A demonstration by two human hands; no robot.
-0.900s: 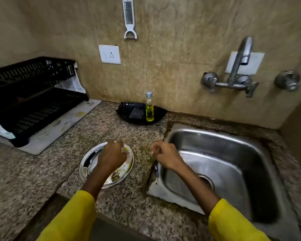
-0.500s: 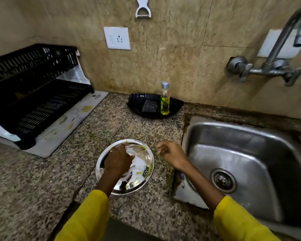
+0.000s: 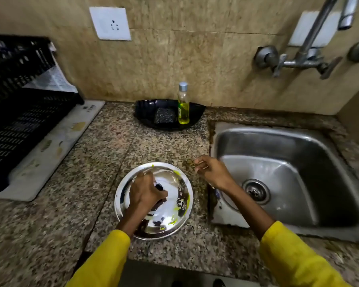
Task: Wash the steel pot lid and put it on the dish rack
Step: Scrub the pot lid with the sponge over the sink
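Note:
The steel pot lid [image 3: 172,214] lies flat on the granite counter, just left of the sink, smeared with yellow-green residue. My left hand [image 3: 145,191] rests on its middle, fingers closed around the small black knob. My right hand [image 3: 211,172] hovers above the counter's edge between the lid and the sink, fingers loosely curled and holding nothing. The black plastic dish rack [image 3: 19,112] stands at the far left on a white mat [image 3: 56,146].
A steel sink [image 3: 278,131] with a drain fills the right side, with the wall tap [image 3: 311,48] above it. A black tray [image 3: 145,112] by the wall holds a dark sponge [image 3: 165,116] and a bottle of yellow liquid [image 3: 183,104].
My head has tilted down and shifted, so the lid now sits lower and nearer the centre. My left hand has stayed on the lid, now closed on its knob. My right hand has lifted slightly.

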